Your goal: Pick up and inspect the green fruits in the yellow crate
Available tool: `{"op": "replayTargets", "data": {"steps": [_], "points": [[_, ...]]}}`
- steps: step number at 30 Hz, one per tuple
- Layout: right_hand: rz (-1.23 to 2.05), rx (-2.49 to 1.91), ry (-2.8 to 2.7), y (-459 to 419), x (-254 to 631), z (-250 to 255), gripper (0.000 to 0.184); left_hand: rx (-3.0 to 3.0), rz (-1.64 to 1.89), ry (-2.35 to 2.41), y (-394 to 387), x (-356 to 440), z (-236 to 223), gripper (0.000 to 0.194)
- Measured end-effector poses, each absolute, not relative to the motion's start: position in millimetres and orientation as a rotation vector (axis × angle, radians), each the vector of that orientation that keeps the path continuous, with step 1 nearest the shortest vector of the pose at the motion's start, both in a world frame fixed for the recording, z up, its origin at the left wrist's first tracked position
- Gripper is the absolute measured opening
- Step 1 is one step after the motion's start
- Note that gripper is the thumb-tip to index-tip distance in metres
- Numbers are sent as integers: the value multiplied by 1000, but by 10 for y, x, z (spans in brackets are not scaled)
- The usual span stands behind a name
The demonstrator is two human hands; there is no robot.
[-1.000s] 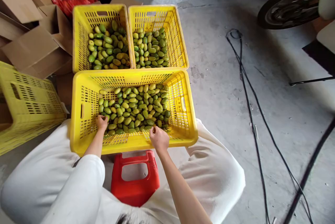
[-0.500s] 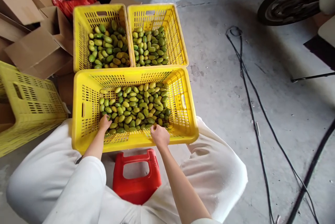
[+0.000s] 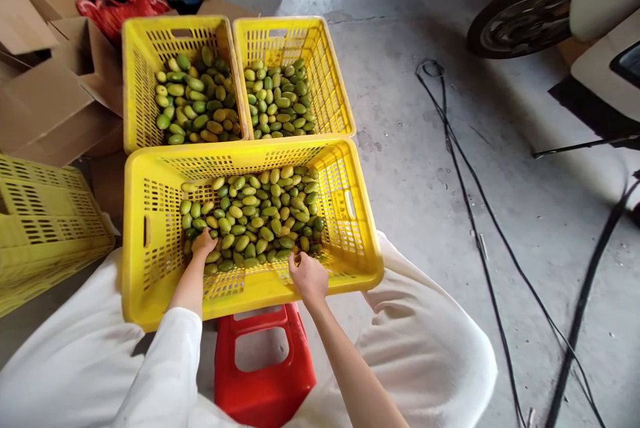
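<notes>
A big yellow plastic crate (image 3: 253, 298) tilts toward me in front of my knees, its bottom covered with small oval green and yellow fruits (image 3: 250, 218). At the left part of the pile, my left hand (image 3: 202, 245) reaches in among them. Its thumb stands apart from the fingers, and some fingertips are hidden. Beside the near edge of the pile, my right hand (image 3: 309, 276) has its fingers curled closed. Whatever lies inside that curl is too hidden to name. Beyond stand a left yellow crate (image 3: 139, 81) and a right yellow crate (image 3: 333, 81) with similar fruits.
A red stool (image 3: 267, 381) stands under the crate's near side. Another yellow crate (image 3: 50, 235) is at left, below cardboard boxes (image 3: 47, 108) and a red plastic bag (image 3: 120, 11). Black cables (image 3: 475, 195) run across the floor at right, near a vehicle wheel (image 3: 525, 25).
The view has shifted, so the crates sit lower and slightly left. My left hand has moved a little right along the fruits; my right hand stays by the near edge, fingers still curled.
</notes>
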State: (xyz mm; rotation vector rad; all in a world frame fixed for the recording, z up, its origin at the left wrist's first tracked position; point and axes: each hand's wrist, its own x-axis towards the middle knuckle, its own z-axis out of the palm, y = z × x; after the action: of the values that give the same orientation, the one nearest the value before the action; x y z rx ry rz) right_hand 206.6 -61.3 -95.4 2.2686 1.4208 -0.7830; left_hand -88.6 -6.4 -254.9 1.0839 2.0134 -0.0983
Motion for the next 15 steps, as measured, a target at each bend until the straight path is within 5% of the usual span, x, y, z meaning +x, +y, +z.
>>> {"op": "replayTargets", "data": {"steps": [8,15], "points": [[-785,2294,1479,-604,2053,-947,43,797,315,1966,4,-503,-2045,38],[-872,2474,1920,-784,2106,-952,46,625,757,1357,-349,248,-1339,47]]}}
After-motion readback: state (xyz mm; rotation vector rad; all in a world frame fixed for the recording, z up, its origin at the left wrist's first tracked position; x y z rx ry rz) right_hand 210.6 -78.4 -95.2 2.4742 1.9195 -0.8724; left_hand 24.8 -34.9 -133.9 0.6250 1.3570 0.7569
